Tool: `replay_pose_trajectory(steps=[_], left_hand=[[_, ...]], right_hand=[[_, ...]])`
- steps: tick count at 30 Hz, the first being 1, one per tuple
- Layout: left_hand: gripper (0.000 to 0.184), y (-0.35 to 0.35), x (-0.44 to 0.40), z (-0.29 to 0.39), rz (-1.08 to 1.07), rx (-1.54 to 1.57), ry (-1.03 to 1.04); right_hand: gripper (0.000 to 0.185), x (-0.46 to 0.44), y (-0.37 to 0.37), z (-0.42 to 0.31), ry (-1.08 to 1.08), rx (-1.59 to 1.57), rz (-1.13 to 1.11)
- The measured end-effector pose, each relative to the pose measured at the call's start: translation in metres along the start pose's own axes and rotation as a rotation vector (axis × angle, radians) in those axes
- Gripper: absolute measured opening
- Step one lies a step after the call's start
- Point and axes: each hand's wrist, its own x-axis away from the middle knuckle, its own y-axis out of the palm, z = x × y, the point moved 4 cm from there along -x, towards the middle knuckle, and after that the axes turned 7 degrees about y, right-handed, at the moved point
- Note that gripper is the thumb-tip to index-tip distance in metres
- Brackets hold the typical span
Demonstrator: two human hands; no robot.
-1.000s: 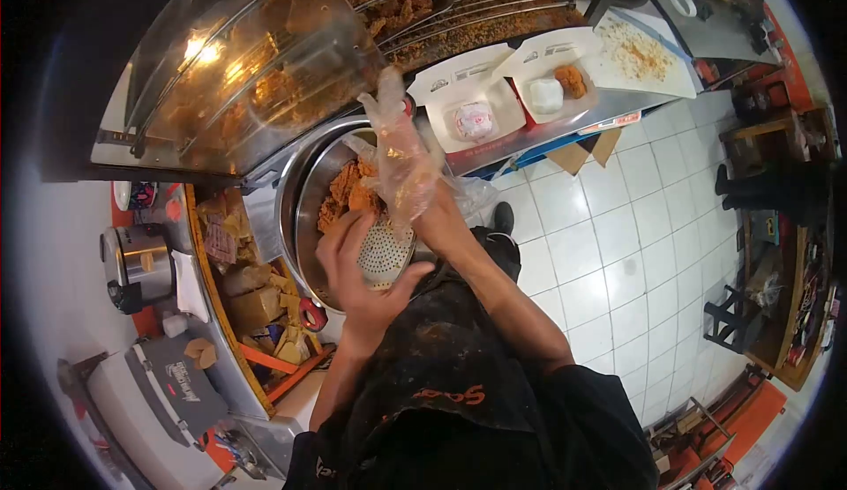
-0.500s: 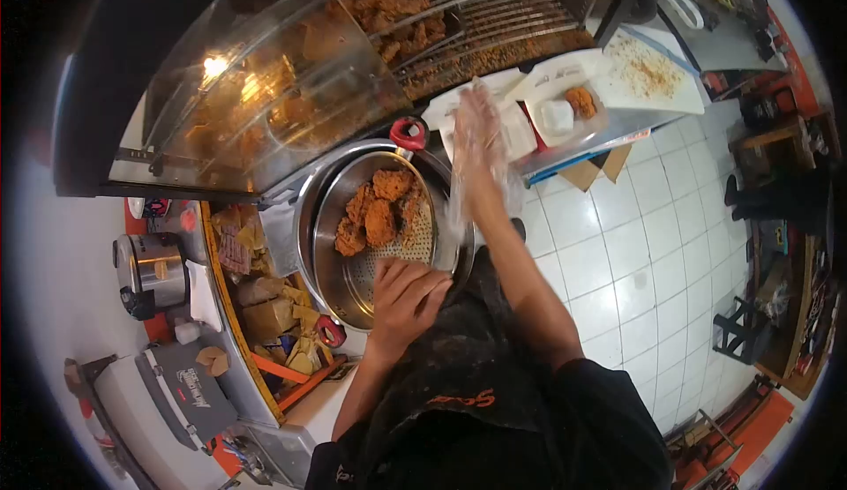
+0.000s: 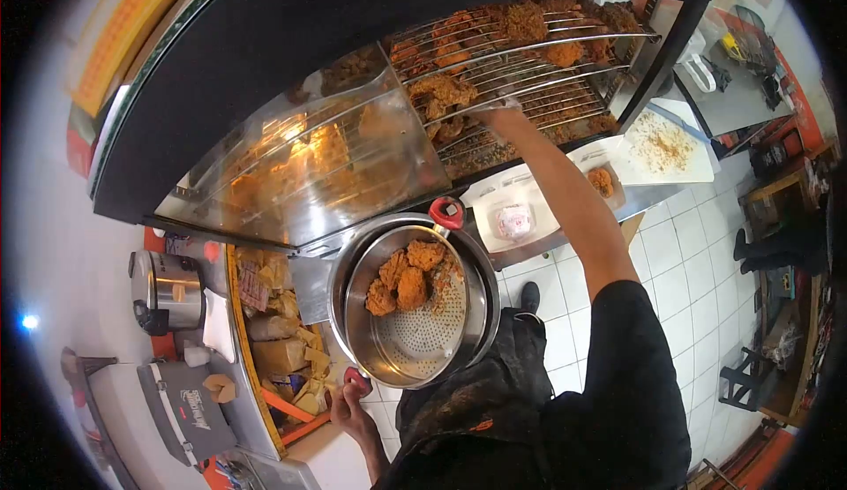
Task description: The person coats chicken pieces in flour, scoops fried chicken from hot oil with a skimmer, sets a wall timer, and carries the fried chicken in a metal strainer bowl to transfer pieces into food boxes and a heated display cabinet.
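My left hand (image 3: 351,412) is closed round the lower red handle (image 3: 357,381) of a perforated steel strainer pot (image 3: 415,331). Several pieces of fried chicken (image 3: 411,289) lie in the pot, with crumbs beside them. My right hand (image 3: 499,119), in a clear plastic glove, reaches into the warming cabinet beside a fried chicken piece (image 3: 441,93) on the wire rack (image 3: 547,93). Its fingers are blurred and partly hidden by the rack bars. Below that arm, an open white box (image 3: 485,197) contains a paper-wrapped bundle (image 3: 513,222). Another box, partly behind the forearm, has a chicken piece (image 3: 601,181).
The cabinet's glass panel (image 3: 326,150) stands left of my right hand. A white board (image 3: 663,144) with crumbs and a knife (image 3: 678,121) lies at the right. Packets fill a bin (image 3: 281,324) on the left. A person's dark-clothed legs (image 3: 790,239) show far right.
My right hand has gone from above the white boxes into the cabinet. My left hand has shifted from the pot's rim to its red handle. The view has tilted, showing more of the rack.
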Motion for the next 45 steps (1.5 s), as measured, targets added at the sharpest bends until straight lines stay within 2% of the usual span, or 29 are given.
replay_pose_trajectory(steps=[1,2,3,4,6,7,10,11,12,14,16,18,19,21,24,28,30,31,32,33,34,38,40,41,42,43,44,45], left_hand=[[0.028,-0.003,0.003,-0.011,0.055,0.076,-0.082],[0.028,-0.009,0.008,-0.025,0.108,0.148,-0.167],[0.027,-0.015,0.008,-0.036,0.055,0.193,-0.078],[0.027,-0.014,0.005,-0.032,0.048,0.19,-0.082],[0.027,-0.016,0.007,-0.028,0.143,0.121,-0.229],[0.027,-0.016,0.005,-0.028,0.167,0.093,-0.212],[0.029,-0.011,-0.001,-0.024,0.153,0.09,-0.245],[0.029,-0.009,-0.002,-0.027,0.14,0.088,-0.249],[0.029,-0.009,-0.003,-0.032,0.149,0.089,-0.236],[0.029,-0.006,-0.004,-0.034,0.146,0.088,-0.226],[0.03,-0.006,-0.003,-0.032,0.147,0.011,-0.232],[0.03,-0.014,-0.001,-0.051,0.147,-0.003,-0.206],[0.03,-0.016,0.0,-0.057,0.155,-0.013,-0.177],[0.03,-0.017,0.001,-0.065,0.166,0.004,-0.179],[0.03,-0.019,0.005,-0.066,0.151,0.004,-0.208],[0.031,-0.017,0.007,-0.073,0.148,0.037,-0.234],[0.028,-0.02,0.008,-0.072,0.124,-0.028,-0.18],[0.027,-0.02,0.007,-0.071,0.098,-0.09,-0.128],[0.027,-0.019,0.008,-0.077,0.098,-0.087,-0.13],[0.024,-0.02,0.01,-0.084,0.209,-0.068,-0.142],[0.024,-0.023,0.013,-0.09,0.322,-0.047,-0.155],[0.038,-0.024,0.013,-0.102,0.27,0.041,-0.293],[0.048,-0.011,0.015,-0.115,0.191,0.551,-0.567],[0.055,-0.012,0.022,-0.124,0.119,0.356,-0.582],[0.055,-0.012,0.023,-0.132,0.137,0.356,-0.583],[0.057,-0.006,0.022,-0.139,0.092,0.497,-0.658],[0.058,-0.002,0.026,-0.143,0.05,0.64,-0.73],[0.062,0.005,0.027,-0.135,0.046,0.597,-0.707]], right_hand=[[0.055,0.011,-0.005,0.002,0.04,-0.018,0.032],[0.058,0.004,0.008,0.008,0.075,-0.18,0.101],[0.06,-0.001,0.021,0.014,0.097,-0.351,0.176],[0.063,-0.002,0.03,0.02,0.104,-0.516,0.255],[0.068,0.004,0.058,0.037,0.354,-1.207,0.329],[0.068,0.012,0.069,0.037,0.365,-1.202,0.318],[0.028,0.049,0.09,0.03,-0.164,-2.608,0.436],[0.031,0.065,0.093,0.029,-0.22,-2.671,0.375],[0.031,0.08,0.094,0.03,-0.199,-2.675,0.381],[0.032,0.105,0.09,0.027,-0.355,-2.723,0.347],[0.032,0.114,0.094,0.025,-0.305,-2.767,0.337],[0.034,0.116,0.104,0.024,-0.479,-2.776,0.263],[0.034,0.118,0.105,0.024,-0.475,-2.777,0.264],[0.04,0.124,0.102,0.023,-0.613,-2.829,0.207],[0.045,0.134,0.094,0.022,-0.697,-2.858,0.182],[0.047,0.133,0.099,0.021,-0.704,-2.935,0.136],[0.045,0.13,0.097,0.021,-0.644,-2.828,0.284],[0.045,0.131,0.093,0.018,-0.646,-2.827,0.285],[0.047,0.132,0.092,0.017,-0.419,-2.759,0.422],[0.049,0.134,0.092,0.018,-0.199,-2.67,0.547],[0.049,0.131,0.093,0.019,-0.199,-2.665,0.546],[0.047,0.112,0.092,0.023,-0.199,-2.554,0.53],[0.046,0.096,0.093,0.025,-0.231,-2.555,0.502],[0.046,0.08,0.097,0.028,-0.248,-2.485,0.562],[0.046,0.07,0.097,0.027,-0.266,-2.415,0.616],[0.046,0.073,0.08,0.023,-0.239,-2.302,0.743],[0.046,0.065,0.07,0.017,-0.261,-2.304,0.72],[0.037,0.056,0.06,0.017,-0.156,-2.138,0.79]])
